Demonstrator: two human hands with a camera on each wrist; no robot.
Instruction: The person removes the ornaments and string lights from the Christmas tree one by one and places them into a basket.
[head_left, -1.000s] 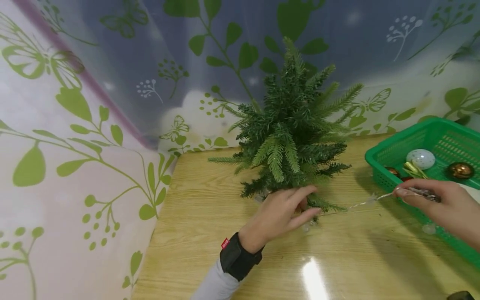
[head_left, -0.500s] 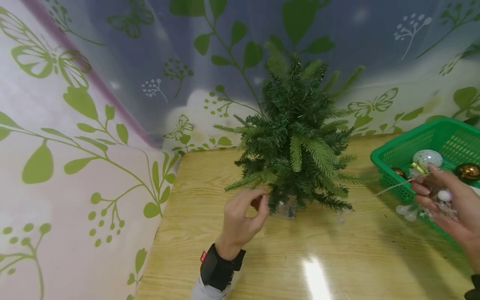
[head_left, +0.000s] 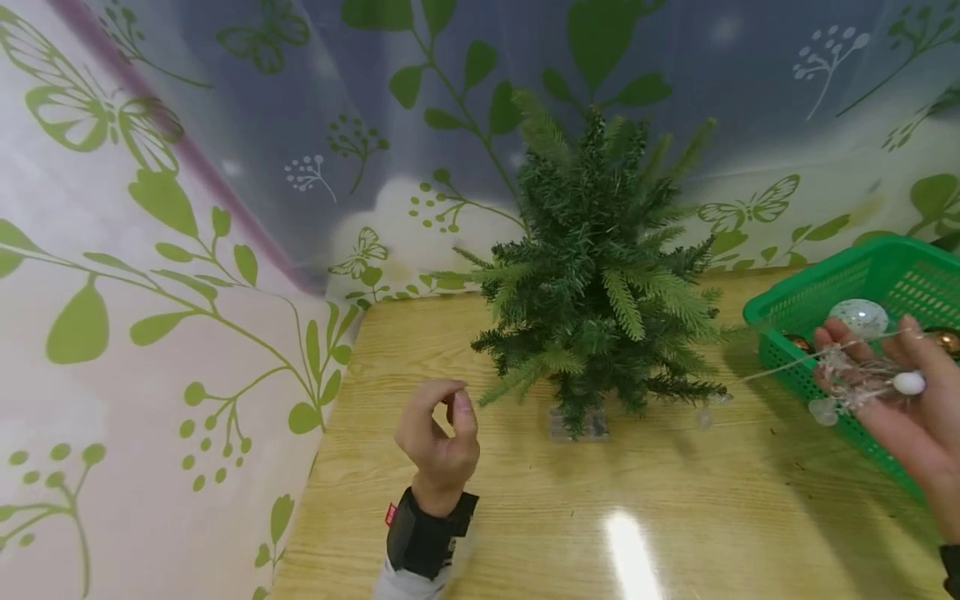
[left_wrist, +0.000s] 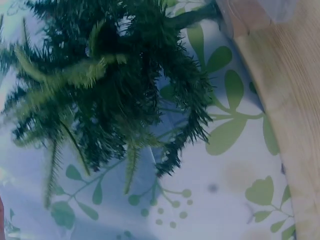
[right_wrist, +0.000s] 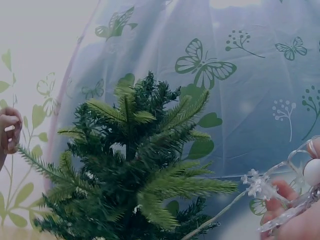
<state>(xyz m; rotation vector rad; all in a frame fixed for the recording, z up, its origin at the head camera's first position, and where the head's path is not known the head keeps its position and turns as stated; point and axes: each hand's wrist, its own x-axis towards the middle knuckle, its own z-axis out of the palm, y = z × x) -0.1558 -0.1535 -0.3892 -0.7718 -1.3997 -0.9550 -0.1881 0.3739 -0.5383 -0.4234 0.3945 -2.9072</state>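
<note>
A small artificial Christmas tree (head_left: pixel 592 267) stands on the wooden table, on a clear block-like base (head_left: pixel 577 423). My right hand (head_left: pixel 911 408), palm up over the green basket, holds a bundled string of fairy lights (head_left: pixel 862 379) with clear snowflakes and a white ball. One strand runs from it to the tree's lower right branches, where a small clear piece hangs. Left of the tree, my left hand (head_left: pixel 442 433) has thumb and index tips together beside a lower branch tip. Nothing shows plainly between them. In the left wrist view the tree (left_wrist: pixel 110 85) appears close up.
The green basket (head_left: pixel 772 312) at the right contains a speckled white ball (head_left: pixel 858 317) and shiny copper balls (head_left: pixel 947 340). A leaf-and-butterfly printed curtain (head_left: pixel 420 192) hangs behind the tree and along the left side of the table (head_left: pixel 525 517).
My left hand has moved left, away from the tree's lower front. The right hand has turned palm up with the lights. The tree's branches have rotated, and its base now shows.
</note>
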